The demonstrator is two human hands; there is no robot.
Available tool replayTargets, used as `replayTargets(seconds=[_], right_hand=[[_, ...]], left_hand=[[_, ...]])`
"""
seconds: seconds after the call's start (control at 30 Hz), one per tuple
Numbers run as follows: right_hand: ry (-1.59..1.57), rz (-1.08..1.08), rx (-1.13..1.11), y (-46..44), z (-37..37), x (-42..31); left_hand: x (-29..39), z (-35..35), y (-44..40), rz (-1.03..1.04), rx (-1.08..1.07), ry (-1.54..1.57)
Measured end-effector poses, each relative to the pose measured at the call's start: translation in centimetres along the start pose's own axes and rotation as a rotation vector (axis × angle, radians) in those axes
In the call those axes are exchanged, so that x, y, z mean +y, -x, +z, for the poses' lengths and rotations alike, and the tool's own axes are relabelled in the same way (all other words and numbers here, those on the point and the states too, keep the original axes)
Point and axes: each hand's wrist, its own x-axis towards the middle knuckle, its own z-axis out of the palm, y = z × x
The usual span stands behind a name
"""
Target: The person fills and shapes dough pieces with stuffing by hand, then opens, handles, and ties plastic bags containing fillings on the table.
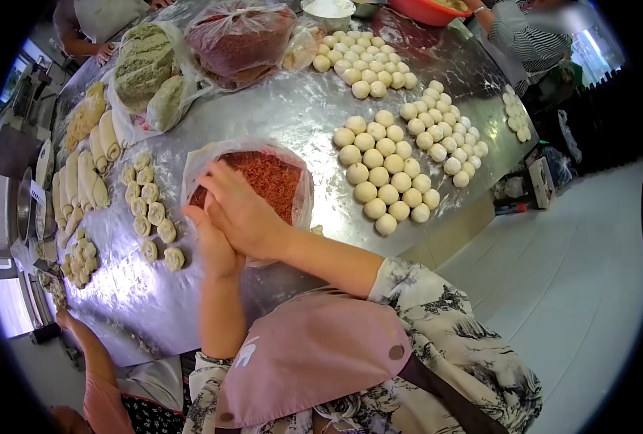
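Dough rolls (86, 181) lie along the left side of the metal table (285, 112), with coiled dough pieces (147, 199) beside them. The left hand (216, 242) presses against the right hand (245, 217), fingers close together; any enclosed item cannot be determined. Both partly obstruct the open bag of red filling (274, 181), mid-table. Dough balls (386, 170) stand rightward.

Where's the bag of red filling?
Head view, left of centre: the filling bag is on the metal table, partly behind left hand and right hand, between dough coils and dough balls.
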Motion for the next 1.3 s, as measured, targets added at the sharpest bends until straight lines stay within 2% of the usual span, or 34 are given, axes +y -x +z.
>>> replayTargets(seconds=[0.07,0.1,0.2,0.23,0.33,0.47,0.57,0.63,0.67,0.7,0.73,0.8,0.87,0.93,1.0,1.03,1.07,1.13,1.17,1.2,1.23,1.27,1.3], right_hand=[[0.349,0.060,-0.315,-1.0,-1.6,0.6],[0.471,0.091,-0.285,-1.2,-1.8,1.0],[0.175,0.297,0.011,-1.8,0.7,1.2],[-0.029,0.282,-0.021,-1.3,0.6,0.3],[-0.317,0.301,-0.006,-1.4,0.7,-2.3],[-0.417,0.237,0.088,-0.7,1.5,-3.3],[-0.229,0.302,0.003,0.4,1.2,-2.6],[-0.345,0.406,-0.083,0.8,0.6,-2.7],[-0.406,0.457,-0.130,1.0,0.8,-3.0],[-0.413,0.458,0.018,1.4,1.6,-3.3],[-0.383,0.506,-0.001,1.2,1.5,-3.2],[-0.345,0.583,-0.068,1.0,0.1,-2.6],[-0.409,0.534,-0.042,1.1,-0.4,-1.2],[-0.464,0.577,-0.087,0.6,-0.7,-2.2],[-0.550,0.674,-0.147,0.3,-0.8,-3.0],[-0.597,0.735,-0.175,0.4,-0.7,-3.4],[-0.633,0.739,-0.207,1.2,0.0,-2.2],[-0.344,0.498,-0.172,0.6,-0.8,-2.9],[-0.345,0.486,-0.162,0.8,-0.7,-2.1],[-0.353,0.471,-0.148,1.2,-0.5,-1.4],[-0.742,0.763,-0.233,1.1,-1.1,-1.9],[-0.826,0.759,-0.247,1.5,-0.9,-1.0],[-0.727,0.708,-0.233,1.5,-0.9,-1.1]], left_hand=[[0.7,1.7,1.4,-0.077,0.016,0.021],[0.2,1.8,1.4,-0.032,-0.056,0.009],[0.9,3.0,0.8,0.007,0.029,0.131],[0.9,3.5,0.6,0.015,0.187,0.062],[1.2,2.2,-0.5,0.050,0.252,-0.088],[1.9,0.4,-0.4,0.088,0.340,-0.186],[3.0,-1.3,-0.5,0.066,0.457,-0.260],[3.0,-2.2,-0.6,0.059,0.502,-0.301],[2.5,-2.6,-0.7,0.122,0.455,-0.278],[2.0,-2.9,-0.8,0.183,0.406,-0.252],[2.2,-1.0,-0.1,0.168,0.349,-0.214],[3.1,0.1,0.3,0.161,0.039,0.227],[2.7,-1.1,0.1,0.200,-0.126,0.043],[1.5,-0.3,0.1,0.330,-0.064,-0.162],[1.3,-1.4,0.6,0.237,-0.081,-0.240],[2.9,0.0,1.2,0.117,0.088,-0.136],[3.4,0.3,1.4,0.193,0.130,-0.211],[3.1,-0.6,1.1,0.187,0.129,-0.292],[2.9,-0.8,0.9,0.213,0.112,-0.310],[2.6,-2.0,0.9,0.213,-0.005,-0.336],[2.5,-0.7,0.7,0.294,0.024,-0.076],[2.5,0.0,0.5,0.347,0.021,-0.008],[2.4,0.7,0.3,0.400,0.014,0.060]])
